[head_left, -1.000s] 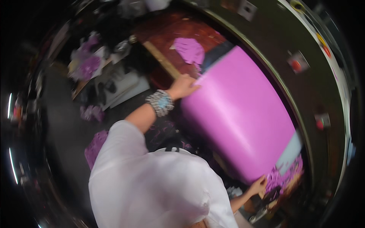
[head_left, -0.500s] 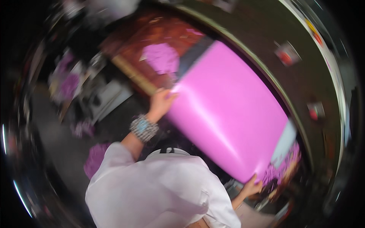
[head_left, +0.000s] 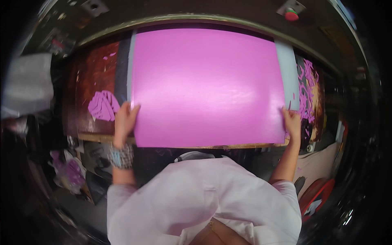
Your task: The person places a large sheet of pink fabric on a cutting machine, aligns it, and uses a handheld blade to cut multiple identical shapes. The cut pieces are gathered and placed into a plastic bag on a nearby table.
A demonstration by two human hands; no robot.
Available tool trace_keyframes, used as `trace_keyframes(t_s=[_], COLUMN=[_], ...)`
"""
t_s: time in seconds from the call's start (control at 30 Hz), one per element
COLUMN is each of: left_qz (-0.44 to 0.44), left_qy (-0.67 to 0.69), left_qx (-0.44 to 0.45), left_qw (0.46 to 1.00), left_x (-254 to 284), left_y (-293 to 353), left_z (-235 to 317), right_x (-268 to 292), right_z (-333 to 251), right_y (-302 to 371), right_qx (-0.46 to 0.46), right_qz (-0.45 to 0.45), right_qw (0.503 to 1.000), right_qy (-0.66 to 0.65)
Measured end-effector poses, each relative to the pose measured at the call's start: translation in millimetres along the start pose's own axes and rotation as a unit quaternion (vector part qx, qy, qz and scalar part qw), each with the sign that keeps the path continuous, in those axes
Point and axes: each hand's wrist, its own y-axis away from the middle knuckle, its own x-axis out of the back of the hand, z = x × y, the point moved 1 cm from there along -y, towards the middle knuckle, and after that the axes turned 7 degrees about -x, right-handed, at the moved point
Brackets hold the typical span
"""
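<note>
A large glossy pink sheet [head_left: 208, 85] spans the middle of the worktable, its near edge reaching the table's front. My left hand [head_left: 126, 122] pinches its left edge near the front corner, and my right hand [head_left: 290, 120] grips the right edge at about the same height. A pale grey-blue board [head_left: 288, 61] shows from beneath the sheet on the right, with a narrow strip of it on the left. Just beyond my left fingers lies a fanned stack of cut pink pieces [head_left: 102, 107].
Thin pink offcuts [head_left: 308, 94] litter the table's right end. Reddish wood [head_left: 98, 69] shows at the left. A dark green machine beam [head_left: 196, 10] with a red knob [head_left: 291, 14] runs along the back. Below right is a red-rimmed round container [head_left: 320, 196].
My view has turned, and the pink sheet, slanted before, now lies square along the beam. Both hands keep hold of its edges.
</note>
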Motion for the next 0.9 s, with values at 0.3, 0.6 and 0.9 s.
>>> trace_keyframes(t_s=[0.3, 0.6, 0.9], left_qz=[0.144, 0.207, 0.259], left_qy=[-0.161, -0.194, -0.168], left_qx=[-0.019, 0.02, -0.036], left_qw=[0.976, 0.959, 0.951], left_x=[-14.7, -38.2, -44.7], left_y=[-89.4, -62.8, -60.5], left_z=[65.1, -1.9, 4.0], right_x=[-28.8, -13.4, 47.5], right_z=[-74.8, 24.4, 145.4], right_y=[-26.4, 17.7, 40.5], right_qx=[0.163, 0.17, 0.04], right_qz=[0.289, 0.402, 0.338], right_qw=[0.942, 0.899, 0.937], right_qy=[0.046, 0.047, 0.075])
